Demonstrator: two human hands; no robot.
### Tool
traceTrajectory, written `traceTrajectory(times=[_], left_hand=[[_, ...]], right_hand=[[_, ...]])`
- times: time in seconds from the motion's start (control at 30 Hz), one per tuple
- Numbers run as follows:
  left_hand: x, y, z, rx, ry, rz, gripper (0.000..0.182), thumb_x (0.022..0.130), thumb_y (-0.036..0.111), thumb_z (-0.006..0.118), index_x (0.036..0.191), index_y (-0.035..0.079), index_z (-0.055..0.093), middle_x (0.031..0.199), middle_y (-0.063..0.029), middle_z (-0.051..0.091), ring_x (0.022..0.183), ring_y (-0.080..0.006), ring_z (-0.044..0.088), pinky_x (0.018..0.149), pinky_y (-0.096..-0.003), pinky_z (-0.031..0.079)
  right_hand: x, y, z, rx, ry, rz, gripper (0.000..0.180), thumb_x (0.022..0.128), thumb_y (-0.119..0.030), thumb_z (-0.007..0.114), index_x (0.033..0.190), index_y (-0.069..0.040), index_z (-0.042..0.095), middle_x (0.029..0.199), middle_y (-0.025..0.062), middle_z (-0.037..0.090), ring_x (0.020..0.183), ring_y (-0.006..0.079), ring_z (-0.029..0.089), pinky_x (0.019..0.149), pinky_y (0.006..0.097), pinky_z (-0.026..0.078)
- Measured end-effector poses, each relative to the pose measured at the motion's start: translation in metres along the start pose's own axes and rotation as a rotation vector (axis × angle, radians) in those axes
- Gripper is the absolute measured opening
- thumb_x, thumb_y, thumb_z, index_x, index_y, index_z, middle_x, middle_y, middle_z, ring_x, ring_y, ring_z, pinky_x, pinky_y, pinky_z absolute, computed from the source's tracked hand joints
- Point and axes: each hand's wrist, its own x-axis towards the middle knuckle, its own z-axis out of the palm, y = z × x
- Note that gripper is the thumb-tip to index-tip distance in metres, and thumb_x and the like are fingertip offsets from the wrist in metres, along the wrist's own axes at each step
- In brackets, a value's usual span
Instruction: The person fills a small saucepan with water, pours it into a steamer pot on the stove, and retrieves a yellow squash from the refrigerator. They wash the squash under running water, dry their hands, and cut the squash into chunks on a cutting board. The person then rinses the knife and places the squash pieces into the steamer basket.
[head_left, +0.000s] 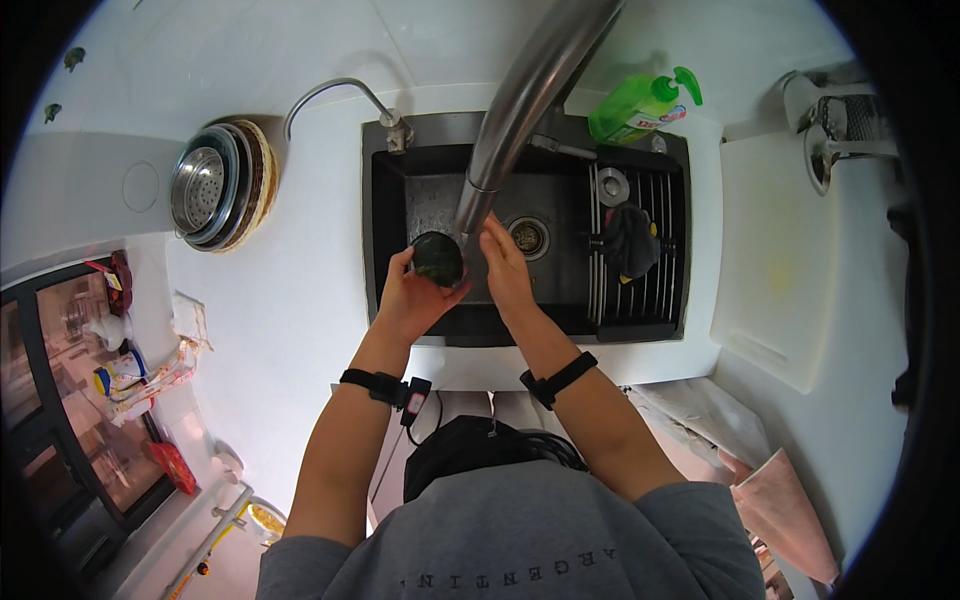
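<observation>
A dark green, rounded vegetable, perhaps a small squash (437, 259), rests in my left hand (420, 298) over the left part of the black sink (480, 304). My fingers and thumb curl around its lower side. My right hand (508, 268) holds nothing that I can see; its fingers point up beside the spout of the brushed-metal faucet (487, 180). Part of its fingertips is hidden behind the spout's end. Just right of that hand lies the drain strainer (528, 238). Wet drops show on the sink floor left of the spout.
A roll-up rack (645, 300) spans the sink's right side, bearing a dark cloth (631, 241) and a metal drain cover (613, 187). Behind it stands a green soap bottle (637, 109). Stacked bowls and a colander (201, 189) lean at left, near a thin curved tap (337, 84). A white cutting board (780, 262) is at right.
</observation>
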Motion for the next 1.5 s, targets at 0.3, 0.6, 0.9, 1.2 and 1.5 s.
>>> traceTrajectory(times=[0.3,0.6,0.9,1.2,1.5], left_hand=[[0.006,0.012,-0.003,-0.088,-0.179,-0.117,0.053,0.096,0.049,0.049,0.126,0.008,0.059,0.122,-0.0169,0.063,0.105,-0.0269,0.062,0.104,-0.0465,0.044],[-0.002,0.015,-0.007,0.394,0.196,-0.126,0.050,0.100,0.050,0.052,0.132,0.011,0.055,0.129,-0.0115,0.062,0.120,-0.0261,0.058,0.106,-0.0460,0.043],[0.031,0.010,-0.017,1.786,0.423,0.120,0.078,0.082,0.045,0.076,0.142,0.007,0.043,0.107,-0.0122,0.071,0.101,-0.0304,0.068,0.098,-0.0409,0.048],[0.039,-0.014,-0.032,0.758,0.128,0.091,0.104,0.078,0.017,0.086,0.154,0.006,0.015,0.136,-0.0211,0.054,0.122,-0.0268,0.056,0.102,-0.0363,0.048],[-0.009,0.007,-0.018,0.462,0.097,0.129,0.086,0.100,0.047,0.054,0.160,0.011,0.003,0.160,-0.0189,0.022,0.140,-0.0340,0.038,0.114,-0.0507,0.035]], right_hand=[[0.026,-0.039,-0.023,-0.271,0.189,-0.192,0.033,0.101,-0.026,0.058,0.126,-0.004,0.061,0.136,0.0198,0.054,0.128,0.0263,0.052,0.102,0.0338,0.044],[0.117,-0.138,-0.080,-0.340,0.115,-0.043,0.047,0.104,-0.042,0.049,0.086,-0.003,0.067,0.078,0.0093,0.073,0.067,0.0166,0.070,0.067,0.0280,0.051],[0.058,-0.034,-0.096,-1.066,-0.150,0.077,0.044,0.089,-0.033,0.074,0.122,-0.004,0.066,0.118,0.0123,0.068,0.114,0.0268,0.063,0.097,0.0381,0.049],[0.002,0.004,-0.053,-0.194,-0.381,0.448,0.089,0.075,-0.018,0.088,0.148,-0.002,0.040,0.143,0.0205,0.049,0.127,0.0289,0.055,0.104,0.0395,0.047],[0.022,-0.052,-0.053,-0.170,-0.492,0.422,0.082,0.073,-0.018,0.088,0.141,0.000,0.046,0.121,0.0117,0.064,0.111,0.0212,0.063,0.097,0.0324,0.050]])
